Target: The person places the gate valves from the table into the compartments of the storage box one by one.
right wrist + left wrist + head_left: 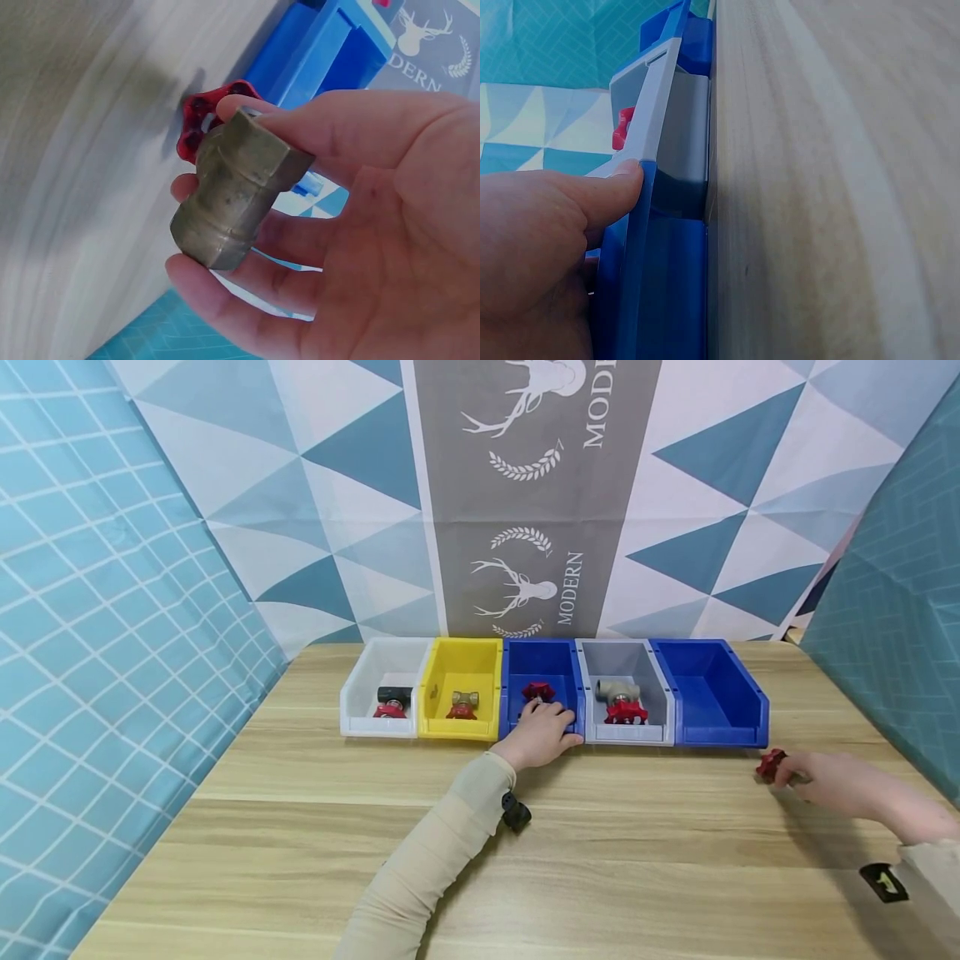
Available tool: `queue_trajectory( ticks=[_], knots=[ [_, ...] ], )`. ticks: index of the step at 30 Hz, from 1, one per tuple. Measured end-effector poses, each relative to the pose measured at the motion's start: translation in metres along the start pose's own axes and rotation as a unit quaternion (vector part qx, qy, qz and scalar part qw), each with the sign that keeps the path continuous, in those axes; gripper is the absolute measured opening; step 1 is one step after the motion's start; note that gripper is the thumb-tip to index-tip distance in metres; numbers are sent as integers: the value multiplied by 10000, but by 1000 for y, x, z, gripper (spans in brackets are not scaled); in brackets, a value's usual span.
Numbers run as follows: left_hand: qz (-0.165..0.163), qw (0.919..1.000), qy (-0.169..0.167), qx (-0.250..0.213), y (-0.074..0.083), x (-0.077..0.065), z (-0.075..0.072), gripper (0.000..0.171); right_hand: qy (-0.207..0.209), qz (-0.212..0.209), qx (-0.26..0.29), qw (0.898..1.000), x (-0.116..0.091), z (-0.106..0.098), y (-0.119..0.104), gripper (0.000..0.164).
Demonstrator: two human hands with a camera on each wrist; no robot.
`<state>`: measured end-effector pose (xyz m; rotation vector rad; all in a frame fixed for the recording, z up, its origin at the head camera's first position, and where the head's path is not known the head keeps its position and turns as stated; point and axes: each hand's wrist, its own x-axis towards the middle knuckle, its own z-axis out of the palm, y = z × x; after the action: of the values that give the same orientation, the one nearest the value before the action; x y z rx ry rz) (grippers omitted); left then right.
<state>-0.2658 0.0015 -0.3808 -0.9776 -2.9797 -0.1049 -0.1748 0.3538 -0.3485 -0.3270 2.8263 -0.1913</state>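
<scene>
My right hand [832, 785] holds a brass valve with a red handwheel [232, 191] above the table, to the right of the bins. In the right wrist view, the thumb lies by the handwheel and the fingers curl behind the brass body. My left hand [536, 737] is at the middle blue bin [542, 652], its fingers reaching over the front beside a red-handled valve [538, 692]. The left thumb [619, 191] lies straight along the bin's front rim. Most of the left fingertips are hidden.
A white bin [356, 702] with a dark red-handled valve, a yellow bin [459, 652] with a small brass one and a grey bin [615, 653] with a larger one stand in the row. Another blue bin [697, 677] ends it at right. A patterned cloth [360, 527] hangs behind.
</scene>
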Motion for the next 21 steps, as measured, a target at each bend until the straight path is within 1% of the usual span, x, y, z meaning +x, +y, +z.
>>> queue_trajectory(
  ticks=[5, 13, 17, 21],
  knots=[
    [0, 10000, -6, 23, 0, 0, 1, 48, 159, -4, -128, 9998, -2, -4, -7, 13],
    [-26, 10000, -9, -10, 0, 0, 1, 48, 349, -96, -132, 9993, -3, -13, -18, 14],
    [-10, 10000, -22, -17, 0, 0, 0, 48, 347, -138, -128, 9992, -3, -16, -24, 15],
    [-7, 10000, -11, -45, 0, -1, -1, 49, 482, -152, -170, 9986, -1, -21, -30, 15]
  ],
)
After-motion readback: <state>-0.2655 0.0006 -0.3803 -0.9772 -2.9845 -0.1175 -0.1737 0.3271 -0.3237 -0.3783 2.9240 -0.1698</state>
